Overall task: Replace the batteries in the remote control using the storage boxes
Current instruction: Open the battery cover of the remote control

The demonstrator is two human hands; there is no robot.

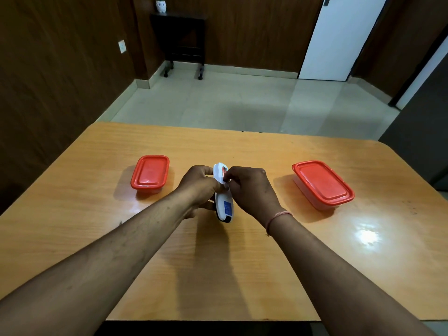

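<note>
Remote control (224, 204) clasped between both hands' grip

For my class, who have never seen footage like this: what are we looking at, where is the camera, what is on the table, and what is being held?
There is no machine here. One camera worn on a person's head looks down at their two bare arms. On the wooden table stand two boxes with red lids, both closed: the left box and the right box. The left hand holds a white remote above the table, while the right hand works with its fingers at its far end.
</note>
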